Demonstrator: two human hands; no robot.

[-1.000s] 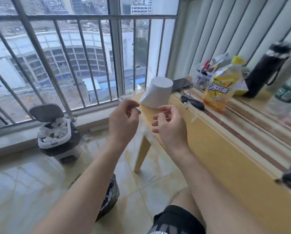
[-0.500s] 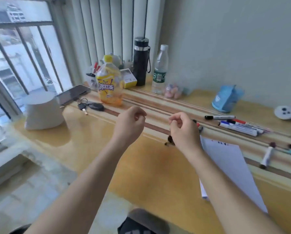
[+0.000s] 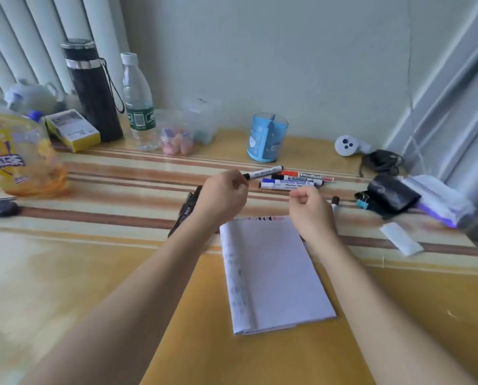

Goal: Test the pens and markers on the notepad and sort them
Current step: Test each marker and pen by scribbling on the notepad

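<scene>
Black pen [image 3: 189, 209] lies slanted on the bench [image 3: 93, 273], half under the left hand [image 3: 224, 198]. Its curled fingers meet a marker's end, can't tell if they're pinching. Notepad [image 3: 274, 273] lies flat below, presumably ready for scribbles. Markers [image 3: 293, 180] lie side by side, running left-right. Right hand [image 3: 311, 209] is a loose, empty fist.
</scene>
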